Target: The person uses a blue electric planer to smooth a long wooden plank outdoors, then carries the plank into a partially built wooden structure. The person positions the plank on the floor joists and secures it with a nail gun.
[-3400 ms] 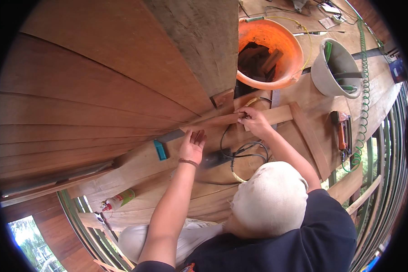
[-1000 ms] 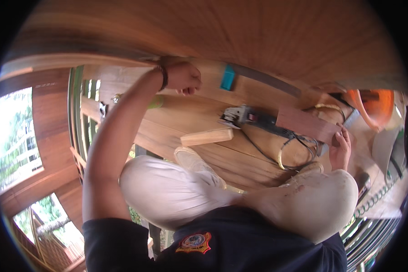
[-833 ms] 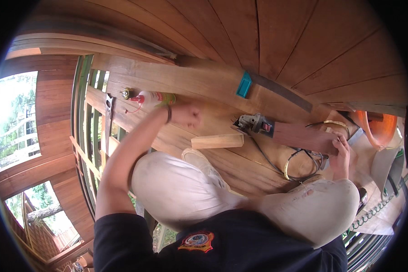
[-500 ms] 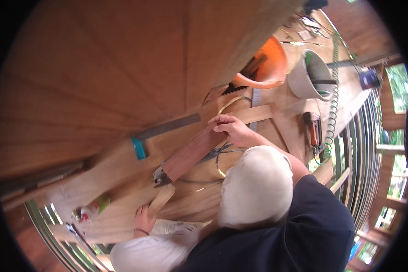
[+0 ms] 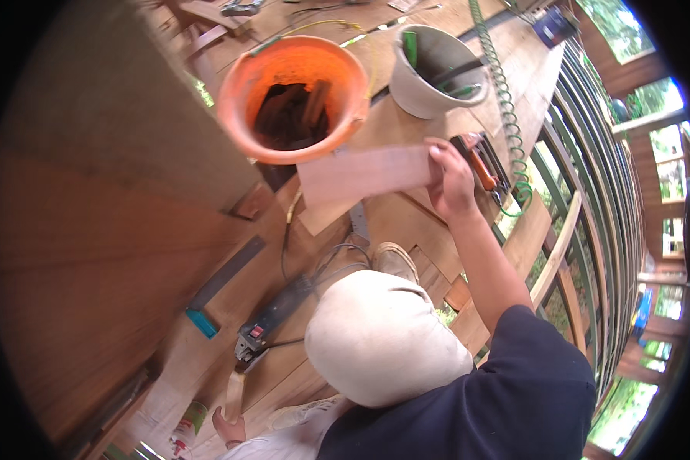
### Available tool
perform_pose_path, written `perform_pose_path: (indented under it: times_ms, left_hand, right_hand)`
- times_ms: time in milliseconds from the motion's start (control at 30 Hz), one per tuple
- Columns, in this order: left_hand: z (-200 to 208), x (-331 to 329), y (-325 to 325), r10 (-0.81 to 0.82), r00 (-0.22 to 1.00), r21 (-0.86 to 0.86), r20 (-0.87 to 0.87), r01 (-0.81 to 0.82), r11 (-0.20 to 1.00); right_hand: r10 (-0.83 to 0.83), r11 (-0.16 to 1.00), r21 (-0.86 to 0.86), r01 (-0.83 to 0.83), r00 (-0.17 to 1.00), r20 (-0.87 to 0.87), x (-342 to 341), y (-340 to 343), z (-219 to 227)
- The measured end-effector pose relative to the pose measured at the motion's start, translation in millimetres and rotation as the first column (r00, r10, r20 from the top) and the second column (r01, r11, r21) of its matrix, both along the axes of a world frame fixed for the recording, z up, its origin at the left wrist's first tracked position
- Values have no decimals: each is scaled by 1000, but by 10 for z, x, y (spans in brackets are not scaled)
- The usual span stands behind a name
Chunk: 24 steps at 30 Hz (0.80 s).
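Note:
My right hand (image 5: 452,180) is raised in front of me and grips the right end of a thin, flat rectangular wooden board (image 5: 364,175), held level above the plank floor just below an orange bucket (image 5: 291,100). My left hand (image 5: 228,426) is low at the bottom edge, near the floor, with its fingers closed round the lower end of a small pale wooden block (image 5: 234,392). My bent knee in light trousers (image 5: 383,337) fills the middle, with a shoe (image 5: 395,261) beyond it.
The orange bucket holds dark wood offcuts. Beside it stands a white bucket (image 5: 437,69) with tools. A green coiled hose (image 5: 506,115) runs along the right. A corded power tool (image 5: 272,322) and a metal square with a teal handle (image 5: 207,303) lie on the floor. A railing (image 5: 590,230) edges the right.
The view swung a lot. My right hand lifted a flat wooden board off the floor and now holds it up near the orange bucket. My left hand stayed low by the small block.

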<state>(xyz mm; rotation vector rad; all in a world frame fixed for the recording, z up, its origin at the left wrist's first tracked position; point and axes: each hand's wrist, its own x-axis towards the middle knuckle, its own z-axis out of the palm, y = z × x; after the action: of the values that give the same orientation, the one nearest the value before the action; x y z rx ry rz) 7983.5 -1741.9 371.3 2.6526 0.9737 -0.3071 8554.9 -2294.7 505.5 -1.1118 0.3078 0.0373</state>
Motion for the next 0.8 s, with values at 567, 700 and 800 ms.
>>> perform_pose_path:
  times_ms: [567, 700, 800]
  left_hand:
    - [909, 1977, 517, 141, 988, -377, 71, -104, 920]
    - [1388, 2836, 352, -215, 976, -297, 8, 208, 932]
    - [1669, 3341, 27, -321, 939, -340, 119, 343, 876]
  right_hand:
    - [292, -255, -910, -326, 871, -394, -325, -1014, -1384]
    - [347, -152, -957, -246, 894, -285, -377, -1157, -1424]
    - [371, -59, -988, -142, 916, -154, -405, -1219, -1216]
